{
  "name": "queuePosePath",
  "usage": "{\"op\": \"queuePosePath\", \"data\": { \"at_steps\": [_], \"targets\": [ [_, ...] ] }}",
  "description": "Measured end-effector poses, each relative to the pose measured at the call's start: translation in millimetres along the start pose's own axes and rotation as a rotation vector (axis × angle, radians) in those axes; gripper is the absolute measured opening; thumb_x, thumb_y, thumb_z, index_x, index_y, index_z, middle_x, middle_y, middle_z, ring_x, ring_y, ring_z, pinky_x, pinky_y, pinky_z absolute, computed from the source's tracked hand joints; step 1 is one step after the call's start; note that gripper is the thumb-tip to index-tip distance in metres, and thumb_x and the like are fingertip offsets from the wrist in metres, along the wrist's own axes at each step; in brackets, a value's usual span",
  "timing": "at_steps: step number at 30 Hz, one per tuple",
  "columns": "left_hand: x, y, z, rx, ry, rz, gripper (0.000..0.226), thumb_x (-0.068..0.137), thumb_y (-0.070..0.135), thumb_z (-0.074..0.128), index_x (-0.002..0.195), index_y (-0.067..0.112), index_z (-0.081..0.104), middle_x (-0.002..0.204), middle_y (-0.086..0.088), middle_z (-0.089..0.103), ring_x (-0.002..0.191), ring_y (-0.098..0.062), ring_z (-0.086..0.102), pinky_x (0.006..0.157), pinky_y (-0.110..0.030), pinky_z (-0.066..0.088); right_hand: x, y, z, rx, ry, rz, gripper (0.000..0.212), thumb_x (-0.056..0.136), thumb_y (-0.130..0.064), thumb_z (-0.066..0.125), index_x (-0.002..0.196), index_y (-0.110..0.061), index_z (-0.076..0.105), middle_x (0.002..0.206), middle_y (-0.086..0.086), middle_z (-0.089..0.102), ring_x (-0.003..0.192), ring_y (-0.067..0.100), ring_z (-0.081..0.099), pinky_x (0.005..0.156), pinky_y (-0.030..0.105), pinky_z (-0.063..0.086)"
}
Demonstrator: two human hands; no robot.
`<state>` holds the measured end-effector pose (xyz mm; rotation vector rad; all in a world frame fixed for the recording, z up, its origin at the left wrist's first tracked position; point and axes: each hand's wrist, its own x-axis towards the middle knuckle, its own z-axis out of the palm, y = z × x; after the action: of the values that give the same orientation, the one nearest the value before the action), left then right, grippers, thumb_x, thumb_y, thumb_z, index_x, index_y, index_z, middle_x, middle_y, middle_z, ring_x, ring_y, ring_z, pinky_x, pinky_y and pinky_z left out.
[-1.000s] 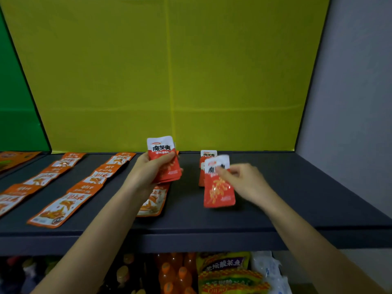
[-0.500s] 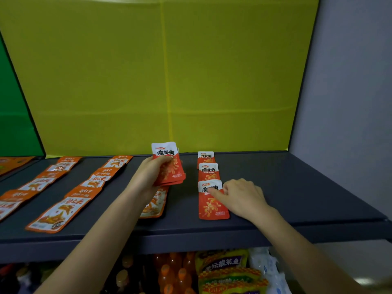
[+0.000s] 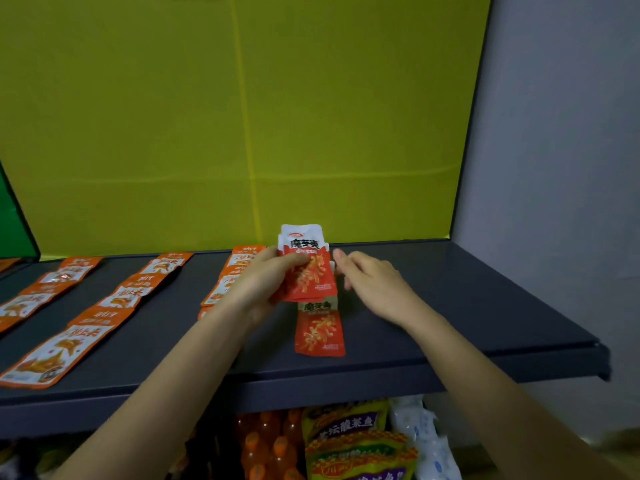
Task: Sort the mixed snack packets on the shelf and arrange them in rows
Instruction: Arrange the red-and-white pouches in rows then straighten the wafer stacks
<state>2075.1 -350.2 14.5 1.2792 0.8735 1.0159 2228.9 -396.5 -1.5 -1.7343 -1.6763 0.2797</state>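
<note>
My left hand point(image 3: 258, 284) grips a small stack of red-and-white snack packets point(image 3: 306, 263), held upright above the middle of the dark shelf point(image 3: 467, 306). Just right of the stack, my right hand point(image 3: 374, 284) hovers with relaxed fingers reaching toward it, holding nothing. Below the stack a red packet point(image 3: 320, 329) lies flat on the shelf, the front of a row whose rear packets are hidden behind the stack. Rows of orange packets lie to the left: one point(image 3: 235, 271) partly behind my left hand, one point(image 3: 121, 299) further left, one point(image 3: 45, 289) near the left edge.
A yellow-green back panel point(image 3: 242, 116) closes the shelf behind, and a grey wall point(image 3: 554, 168) stands at the right. The shelf's right part is bare. Below the shelf are orange bottles point(image 3: 266, 445) and yellow snack bags point(image 3: 349, 441).
My right hand has left the red packet it laid in the row and moved up toward the stack. My left hand has brought the stack rightward, over that row.
</note>
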Motion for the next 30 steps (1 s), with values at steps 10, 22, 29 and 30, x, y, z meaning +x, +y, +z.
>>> {"op": "queuePosePath", "data": {
  "at_steps": [10,22,29,30],
  "targets": [
    [27,-10,76,0.037,0.021,-0.030,0.016,0.089,0.008,0.045,0.077,0.013,0.054,0.051,0.002,0.062,0.043,-0.009,0.058,0.043,-0.018,0.046,41,56,-62,0.237,0.128,-0.056,0.040,0.092,-0.033,0.054,0.057,-0.018,0.042,0.062,0.011,0.052,0.062,0.020,0.044,0.062,0.030,0.027],
    [81,-24,110,0.535,0.045,-0.039,0.027,0.083,0.007,0.065,0.107,-0.005,0.061,0.112,-0.021,0.066,0.092,-0.023,0.061,0.090,-0.035,0.050,114,114,-68,0.305,0.129,0.120,0.033,0.094,-0.035,0.050,0.070,-0.011,0.051,0.080,0.016,0.056,0.076,0.021,0.049,0.068,0.030,0.029],
    [96,-35,109,1.202,0.092,0.025,0.040,0.083,0.043,0.062,0.061,0.015,0.042,0.101,-0.018,0.067,0.097,-0.030,0.062,0.073,-0.033,0.045,137,135,-40,0.164,0.040,0.243,0.044,0.094,-0.040,0.046,0.058,-0.014,0.048,0.080,0.015,0.059,0.077,0.023,0.052,0.068,0.031,0.033],
    [97,-38,109,1.245,0.095,0.037,0.041,0.083,0.046,0.061,0.062,0.014,0.044,0.103,-0.019,0.066,0.098,-0.031,0.061,0.076,-0.035,0.046,139,135,-36,0.137,0.034,0.246,0.045,0.093,-0.041,0.046,0.055,-0.016,0.045,0.078,0.011,0.059,0.077,0.024,0.052,0.067,0.030,0.033]
  ]
}}
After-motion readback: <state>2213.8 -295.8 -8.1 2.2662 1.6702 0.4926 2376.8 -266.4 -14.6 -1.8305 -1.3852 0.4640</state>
